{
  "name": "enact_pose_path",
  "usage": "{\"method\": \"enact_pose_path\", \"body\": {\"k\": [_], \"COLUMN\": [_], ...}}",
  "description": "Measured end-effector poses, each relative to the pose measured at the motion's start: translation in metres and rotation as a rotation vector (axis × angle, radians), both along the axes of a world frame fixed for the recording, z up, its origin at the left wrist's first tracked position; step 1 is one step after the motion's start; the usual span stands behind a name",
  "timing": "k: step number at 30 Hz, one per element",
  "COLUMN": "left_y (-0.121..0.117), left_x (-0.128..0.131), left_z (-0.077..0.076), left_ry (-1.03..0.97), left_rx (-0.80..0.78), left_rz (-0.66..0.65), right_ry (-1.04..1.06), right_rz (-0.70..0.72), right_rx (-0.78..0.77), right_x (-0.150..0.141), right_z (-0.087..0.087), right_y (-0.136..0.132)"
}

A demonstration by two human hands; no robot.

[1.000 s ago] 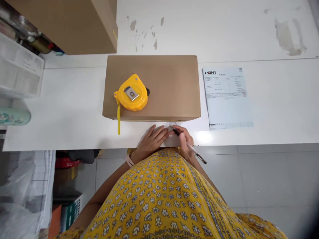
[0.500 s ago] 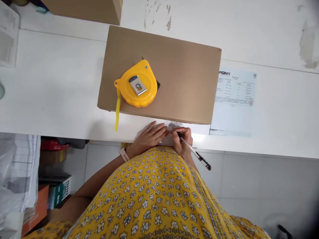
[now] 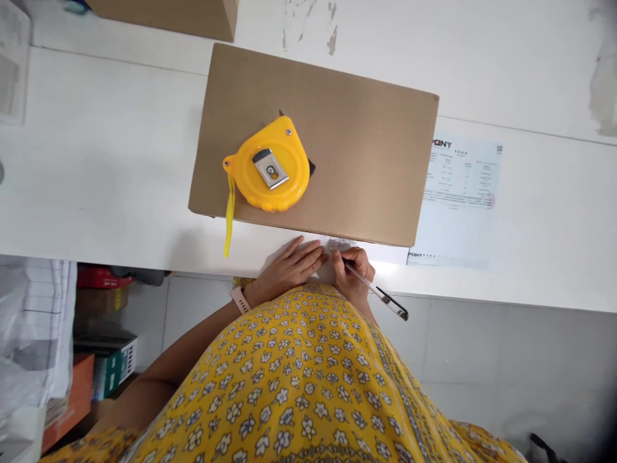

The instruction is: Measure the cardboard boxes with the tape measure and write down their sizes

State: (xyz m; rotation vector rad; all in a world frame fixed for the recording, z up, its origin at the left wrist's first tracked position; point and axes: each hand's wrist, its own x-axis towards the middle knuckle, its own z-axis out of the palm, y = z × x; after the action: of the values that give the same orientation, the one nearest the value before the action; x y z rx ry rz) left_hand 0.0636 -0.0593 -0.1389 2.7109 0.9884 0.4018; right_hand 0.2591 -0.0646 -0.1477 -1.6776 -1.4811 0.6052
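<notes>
My right hand point(image 3: 354, 273) grips a pen point(image 3: 378, 292) with a clear barrel and black cap end, its tip down at a sheet of paper point(image 3: 383, 251) that bears dense handwriting. Flat beside it, with fingers stretched out, my left hand point(image 3: 292, 263) rests at the paper's left side. A cardboard box point(image 3: 366, 148) stands just beyond both hands and covers part of the paper. On top of the box lies a yellow tape measure point(image 3: 274, 167) with a metal belt clip and a yellow wrist strap.
A printed document point(image 3: 463, 212) lies right of the box, partly under it. Another cardboard box point(image 3: 173, 16) stands at the back left of the white table point(image 3: 106, 161). Below the table at left are a teal box point(image 3: 108, 376), an orange box point(image 3: 77, 392) and a checked cloth point(image 3: 53, 321).
The view has shifted slightly. The pen has tilted a little, its cap end moving up, while its tip stays at the paper. My left hand keeps its place.
</notes>
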Motion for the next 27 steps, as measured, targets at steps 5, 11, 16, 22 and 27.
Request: {"method": "enact_pose_path", "body": {"k": [5,11,16,22,27], "left_y": [0.0003,0.0005,0.0006,0.0009,0.0004], "left_x": [-0.0003,-0.0009,-0.0005,0.0004,-0.0003], "left_z": [0.0002,0.0018,0.0011,0.0012,0.0], "left_ry": [0.0,0.036,0.022,0.059,0.065], "left_rx": [0.002,-0.043,0.024,0.091,0.097], "left_rz": [0.005,-0.005,-0.013,-0.009,-0.013], "right_ry": [-0.001,0.005,-0.009,-0.034,-0.03], "right_rz": [0.02,0.045,0.051,0.038,0.055], "right_rx": [-0.005,0.018,0.031,0.035,0.038], "right_x": [-0.0002,-0.0003,-0.0009,-0.0017,-0.0008], "right_z": [0.0002,0.0023,0.0022,0.003,0.0033], "right_y": [0.0018,0.0033,0.0039,0.005,0.0047]}}
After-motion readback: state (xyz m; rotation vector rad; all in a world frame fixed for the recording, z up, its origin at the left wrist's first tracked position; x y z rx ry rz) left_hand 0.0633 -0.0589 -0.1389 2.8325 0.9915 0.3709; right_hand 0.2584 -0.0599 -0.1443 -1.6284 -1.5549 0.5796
